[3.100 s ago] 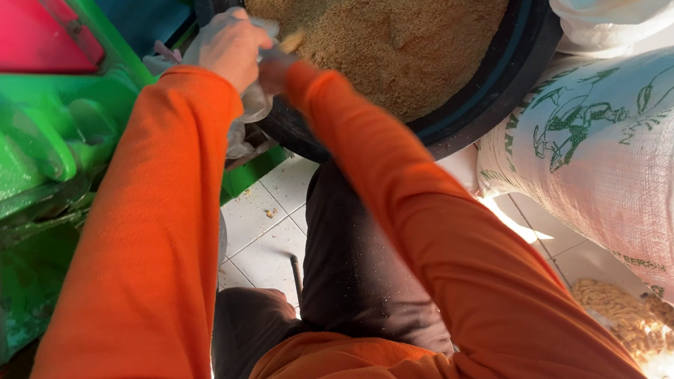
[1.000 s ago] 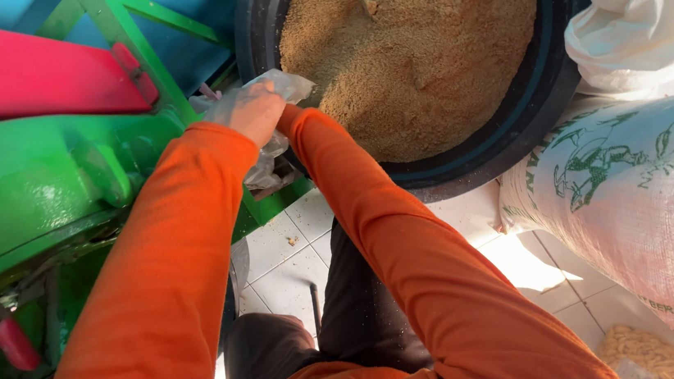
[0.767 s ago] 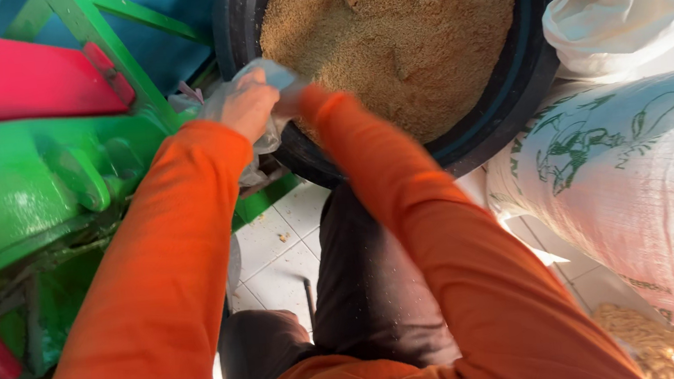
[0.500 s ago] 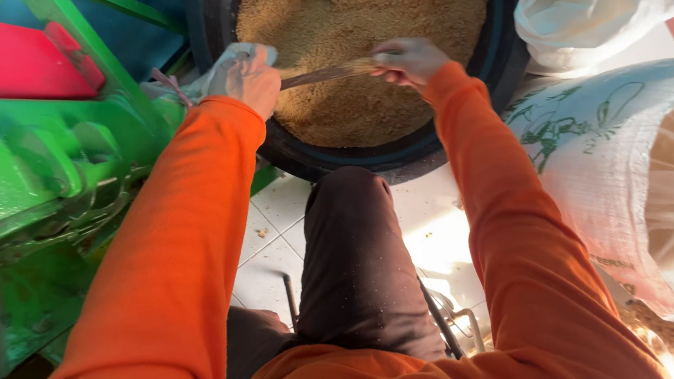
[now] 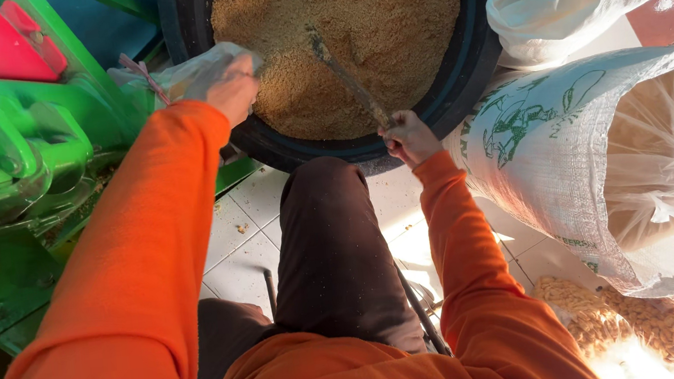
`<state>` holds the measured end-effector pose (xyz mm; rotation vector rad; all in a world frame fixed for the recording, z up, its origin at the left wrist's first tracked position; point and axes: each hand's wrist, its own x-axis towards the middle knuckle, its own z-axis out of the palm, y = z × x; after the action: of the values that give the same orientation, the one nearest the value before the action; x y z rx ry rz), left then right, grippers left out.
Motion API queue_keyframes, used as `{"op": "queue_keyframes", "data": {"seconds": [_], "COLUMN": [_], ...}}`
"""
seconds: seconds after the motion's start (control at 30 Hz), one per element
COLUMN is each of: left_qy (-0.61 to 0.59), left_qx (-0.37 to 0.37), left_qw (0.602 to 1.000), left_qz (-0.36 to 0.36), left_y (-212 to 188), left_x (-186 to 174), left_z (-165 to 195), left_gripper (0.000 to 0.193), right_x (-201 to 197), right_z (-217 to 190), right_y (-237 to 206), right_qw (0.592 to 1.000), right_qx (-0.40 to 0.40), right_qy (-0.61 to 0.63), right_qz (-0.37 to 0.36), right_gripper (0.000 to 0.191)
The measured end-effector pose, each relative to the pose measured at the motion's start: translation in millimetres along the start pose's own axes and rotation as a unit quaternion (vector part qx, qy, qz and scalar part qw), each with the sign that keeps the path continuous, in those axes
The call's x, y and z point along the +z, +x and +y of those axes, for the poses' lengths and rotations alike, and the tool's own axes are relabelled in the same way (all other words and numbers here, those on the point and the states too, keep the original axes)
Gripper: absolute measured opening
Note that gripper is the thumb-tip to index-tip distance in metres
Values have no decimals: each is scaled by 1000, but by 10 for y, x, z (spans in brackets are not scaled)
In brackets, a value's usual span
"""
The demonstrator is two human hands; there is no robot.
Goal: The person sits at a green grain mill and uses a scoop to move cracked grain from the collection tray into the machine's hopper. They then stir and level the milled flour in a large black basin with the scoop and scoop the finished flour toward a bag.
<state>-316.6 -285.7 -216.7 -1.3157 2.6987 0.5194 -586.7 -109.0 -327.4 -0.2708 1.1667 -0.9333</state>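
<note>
Fingers (image 5: 399, 132) of our right hand (image 5: 408, 137) are wrapped tight round the near end of a thin brown stick (image 5: 345, 77), whose far end lies buried in the tan ground meal (image 5: 355, 31) that fills the black tub (image 5: 470, 69). Our left hand (image 5: 232, 88) sits at the tub's left rim with its fingers closed on the gathered mouth of a clear plastic bag (image 5: 186, 76), which hangs just outside the tub, between it and the green machine (image 5: 14, 171).

From the one head view, we judge the risks so. The meal stands high in the tub, close to the rim, so a hard sweep of the stick could push it over the near edge onto the white floor tiles (image 5: 236, 249) by our knee. The bag's mouth looks bunched rather than held wide, so meal guided toward it may slide down the outside instead. A pink tie (image 5: 140, 68) dangles by the bag and could fall into the meal. To the tub's right, a woven white sack (image 5: 564, 151) lies tipped with yellow grain (image 5: 613, 319) already spilt on the floor below it; our right elbow swings near it and could nudge out more.
</note>
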Motion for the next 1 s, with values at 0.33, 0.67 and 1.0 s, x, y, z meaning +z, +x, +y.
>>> {"op": "queue_keyframes", "data": {"seconds": [0.33,0.67,1.0], "left_qy": [5,196,121], "left_qx": [1,-138,-27], "left_qw": [987,949,988], "left_qz": [158,-204,-88], "left_y": [-39,-203,-220], "left_x": [-137,142,124], "left_z": [-193,-531,-416], "left_gripper": [97,153,96], "right_x": [97,-102,-111], "right_z": [302,724,811], "right_y": [-227,-342,-373], "right_qw": [738,621,602], "right_qx": [-335,-220,-236], "right_qy": [-527,-689,-698], "right_qz": [257,302,307], "right_gripper": [32,52,57]}}
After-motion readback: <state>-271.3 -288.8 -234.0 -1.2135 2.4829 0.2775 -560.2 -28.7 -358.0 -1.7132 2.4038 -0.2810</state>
